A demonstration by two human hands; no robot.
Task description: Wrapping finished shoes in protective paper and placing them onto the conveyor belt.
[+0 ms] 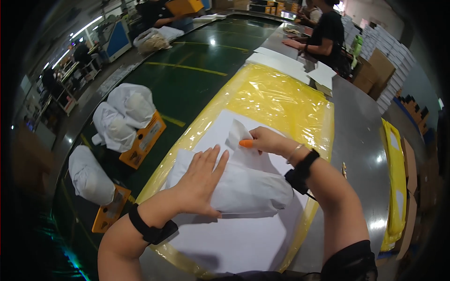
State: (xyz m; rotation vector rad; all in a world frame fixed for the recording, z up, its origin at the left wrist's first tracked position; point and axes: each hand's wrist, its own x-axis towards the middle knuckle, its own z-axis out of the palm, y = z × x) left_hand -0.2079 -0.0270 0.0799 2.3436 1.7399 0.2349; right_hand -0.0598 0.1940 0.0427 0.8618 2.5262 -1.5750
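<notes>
Your left hand [199,180] lies flat and open, pressing the white paper-wrapped bundle [248,185] onto the paper sheet [234,239] on the tabletop [361,140]. Your right hand [267,140] pinches the wrap's raised corner shut. Pull too hard and that thin paper could tear, or the fold may spring loose.

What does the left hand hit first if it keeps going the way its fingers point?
The left hand lies flat on the white wrapped bundle, fingers pointing up-right. Straight on, it would likely meet the raised paper flap pinched by the right hand; depth is unclear.
</notes>
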